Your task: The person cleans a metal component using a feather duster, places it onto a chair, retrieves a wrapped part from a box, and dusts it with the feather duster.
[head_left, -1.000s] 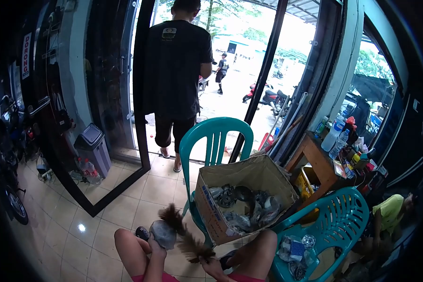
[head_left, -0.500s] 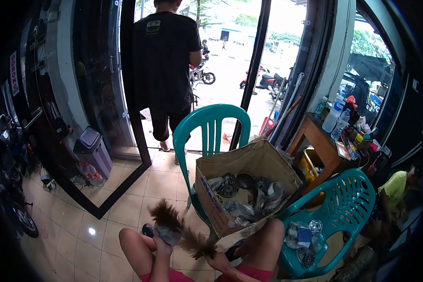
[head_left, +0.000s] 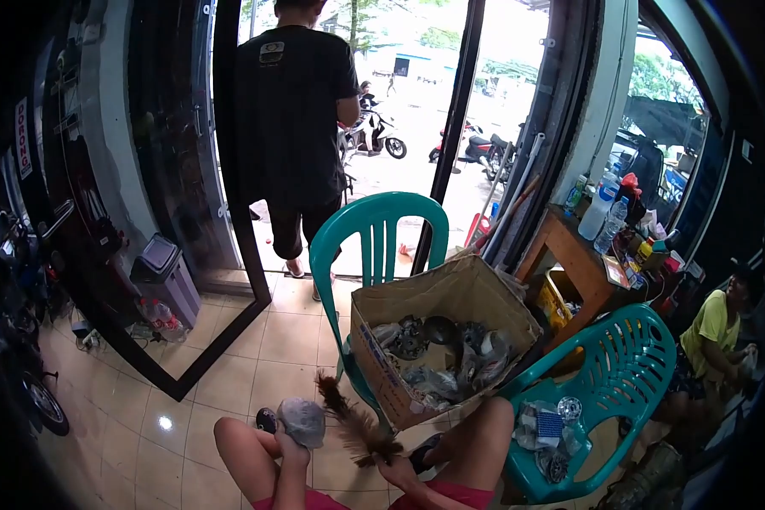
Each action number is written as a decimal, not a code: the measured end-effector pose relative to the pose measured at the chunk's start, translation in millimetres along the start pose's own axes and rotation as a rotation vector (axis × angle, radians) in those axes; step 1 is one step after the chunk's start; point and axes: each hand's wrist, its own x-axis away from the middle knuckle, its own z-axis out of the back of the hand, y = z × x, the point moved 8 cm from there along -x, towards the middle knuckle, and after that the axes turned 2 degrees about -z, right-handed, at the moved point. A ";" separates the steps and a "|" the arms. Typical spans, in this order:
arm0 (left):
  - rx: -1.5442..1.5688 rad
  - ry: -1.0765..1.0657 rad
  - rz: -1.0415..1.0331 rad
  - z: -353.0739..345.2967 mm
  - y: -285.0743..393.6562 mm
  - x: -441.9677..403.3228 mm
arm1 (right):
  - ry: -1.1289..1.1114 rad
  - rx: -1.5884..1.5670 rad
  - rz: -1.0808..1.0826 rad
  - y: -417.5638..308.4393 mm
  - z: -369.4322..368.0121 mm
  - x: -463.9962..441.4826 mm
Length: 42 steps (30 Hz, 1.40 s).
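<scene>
My left hand grips a rounded, greyish bundle in clear plastic, held low between my knees. What is inside the plastic cannot be made out. In my right hand is a brown feather duster, its tip angled up and left, just right of the bundle. In front of me a cardboard box rests on a green plastic chair. Metal parts and plastic bags fill its bottom.
A second green chair at right carries bagged metal parts. Behind it are a wooden table with bottles and a person in a yellow shirt. Another person stands in the doorway. A bin is at left.
The feather duster, blurred and beside the bundle's top before, has swung right, leaving the bundle in fuller view. The person in yellow at right has come further into sight.
</scene>
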 end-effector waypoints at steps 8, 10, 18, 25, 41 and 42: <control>0.061 -0.010 0.057 -9.3 0.0 11.2 | -0.056 0.048 -0.026 5.6 -10.8 1.0; -0.004 -0.022 0.017 -6.1 2.8 8.6 | -0.028 0.114 0.183 -35.6 11.4 21.5; 0.008 0.036 0.014 -9.9 5.4 14.0 | 0.024 0.017 0.010 9.0 -5.7 -6.5; 0.062 -0.035 0.010 -3.6 -2.5 -0.3 | -0.054 0.069 0.140 -24.4 -10.5 17.2; 0.054 -0.044 -0.012 -0.2 1.4 -4.9 | -0.025 0.003 0.260 -13.3 -13.5 -0.4; 0.053 -0.044 -0.013 2.8 0.2 -7.8 | -0.026 0.002 0.260 -19.0 -11.5 3.4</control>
